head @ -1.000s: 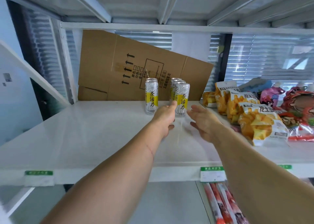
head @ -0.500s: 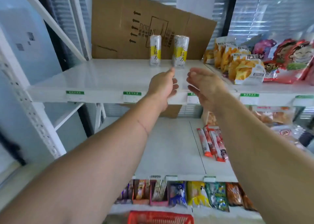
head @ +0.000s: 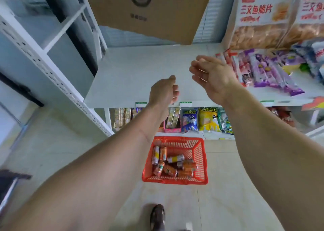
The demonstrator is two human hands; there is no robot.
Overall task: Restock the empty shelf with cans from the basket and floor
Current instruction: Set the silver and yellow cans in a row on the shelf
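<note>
Both hands hold nothing: my left hand [head: 164, 90] loosely curled, my right hand [head: 209, 74] spread, the two near but apart. The cans [head: 172, 163] lie jumbled in the red basket [head: 201, 158] on the pale tiled floor [head: 222, 204] below them. Advise stooping squarely and lifting one can per hand. Bare white shelf [head: 133, 73] behind my hands.

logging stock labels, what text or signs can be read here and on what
"三文鱼脆片" in red on the big snack bag at top right.
The same words, cut off by the frame edge, on the next bag.
Cardboard sheet print, shelf price tags, lower snack packs and cans: too blurred.
</note>
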